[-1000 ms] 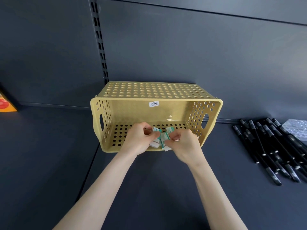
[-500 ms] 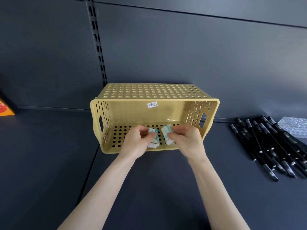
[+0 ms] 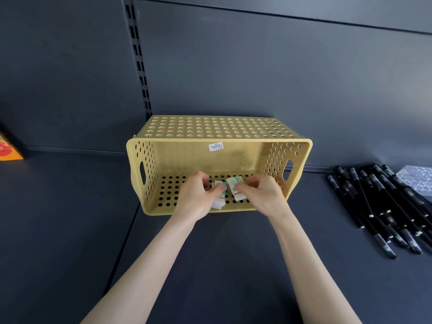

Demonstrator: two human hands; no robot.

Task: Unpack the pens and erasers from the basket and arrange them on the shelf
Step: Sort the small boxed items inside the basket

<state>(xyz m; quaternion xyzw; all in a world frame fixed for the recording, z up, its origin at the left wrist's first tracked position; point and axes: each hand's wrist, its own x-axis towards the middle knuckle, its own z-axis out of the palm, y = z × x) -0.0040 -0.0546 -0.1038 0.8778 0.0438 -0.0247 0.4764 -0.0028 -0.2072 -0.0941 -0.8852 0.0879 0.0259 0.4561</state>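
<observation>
A yellow perforated basket (image 3: 233, 157) lies on its side on the dark shelf (image 3: 222, 253), its opening facing me. Both hands reach into it. My left hand (image 3: 198, 199) grips a small stack of white-and-green erasers (image 3: 219, 202) at the basket's lower wall. My right hand (image 3: 261, 195) pinches another white-and-green eraser (image 3: 236, 188) just to the right of the first. The two eraser groups sit slightly apart. Several black pens (image 3: 383, 206) lie in a row on the shelf at the right.
A clear bubble-wrap packet (image 3: 416, 181) lies behind the pens at the far right. An orange box corner (image 3: 8, 150) shows at the left edge. A slotted upright (image 3: 140, 61) runs up the dark back panel behind the basket.
Both hands have gone a little deeper into the basket and drawn apart, so the erasers they hold, bunched together a second ago, are separated now.
</observation>
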